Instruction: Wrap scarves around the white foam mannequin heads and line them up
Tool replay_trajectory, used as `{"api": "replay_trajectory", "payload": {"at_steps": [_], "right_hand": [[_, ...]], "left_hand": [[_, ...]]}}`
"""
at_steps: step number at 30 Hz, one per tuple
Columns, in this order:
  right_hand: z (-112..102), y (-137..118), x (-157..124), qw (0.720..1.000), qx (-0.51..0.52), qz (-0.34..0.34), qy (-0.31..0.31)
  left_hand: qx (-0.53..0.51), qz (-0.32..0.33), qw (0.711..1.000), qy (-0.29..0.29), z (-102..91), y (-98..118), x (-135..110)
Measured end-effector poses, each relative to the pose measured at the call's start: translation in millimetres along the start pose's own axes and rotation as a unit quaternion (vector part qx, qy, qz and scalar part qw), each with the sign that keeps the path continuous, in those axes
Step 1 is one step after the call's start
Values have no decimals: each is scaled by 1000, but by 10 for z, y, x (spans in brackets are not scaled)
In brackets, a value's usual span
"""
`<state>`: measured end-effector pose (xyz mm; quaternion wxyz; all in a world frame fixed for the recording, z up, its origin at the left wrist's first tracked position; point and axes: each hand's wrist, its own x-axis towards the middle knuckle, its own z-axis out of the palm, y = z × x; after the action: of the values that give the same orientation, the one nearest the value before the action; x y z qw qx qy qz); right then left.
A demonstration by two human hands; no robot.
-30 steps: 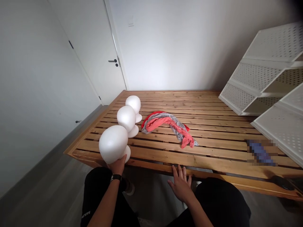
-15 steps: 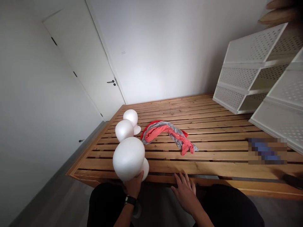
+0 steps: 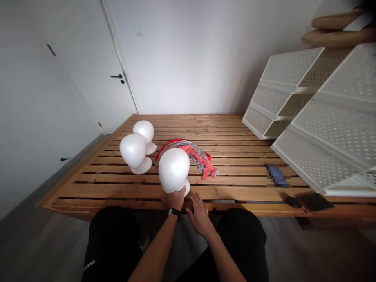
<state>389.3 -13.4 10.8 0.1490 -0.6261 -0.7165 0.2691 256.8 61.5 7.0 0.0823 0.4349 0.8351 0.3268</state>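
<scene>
My left hand (image 3: 174, 197) is wrapped round the neck of a white foam mannequin head (image 3: 174, 170) near the front edge of the slatted wooden platform (image 3: 102, 190). The fingers behind the neck are partly hidden. Just right of its round base, my right hand (image 3: 200, 213) rests on the front slat, fingers stretched out and holding nothing. Two more foam heads stand to the left, a nearer mannequin head (image 3: 133, 150) and a farther mannequin head (image 3: 143, 131). Behind the held head lie red, coral and grey cloths (image 3: 202, 158), bunched in a curve.
White perforated shelf units (image 3: 273, 86) stand at the right. Near them lie a blurred blue item (image 3: 277, 175), a black mouse (image 3: 293, 201) and a flat dark object (image 3: 315, 201). A wall rises behind the platform, with a white door (image 3: 88, 66) at the left.
My left hand has moved the held mannequin head to the right, away from the other two and in front of the cloths. My view has turned rightward; my hands are closer together.
</scene>
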Motion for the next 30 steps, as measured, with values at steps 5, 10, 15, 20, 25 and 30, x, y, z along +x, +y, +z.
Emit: {"api": "replay_trajectory", "payload": {"at_steps": [5,10,15,20,25,30], "right_hand": [[-32,-5,23,1000,20,0,-6],[-49,-15,45,999,33,12,-2],[16,-25,58,1000,17,1,23],[92,1,129,998,-4,-10,55],[171,54,201,998,-56,-19,9],[181,51,205,996,-83,-25,5]], "left_hand": [[8,-6,1000,1,26,-98,-117],[16,84,996,-19,-50,-215,-128],[11,131,991,-26,-59,-275,-124],[15,108,994,-18,-42,-238,-159],[23,85,996,-12,-59,-170,-159],[24,91,995,-37,-56,-128,-120]]}}
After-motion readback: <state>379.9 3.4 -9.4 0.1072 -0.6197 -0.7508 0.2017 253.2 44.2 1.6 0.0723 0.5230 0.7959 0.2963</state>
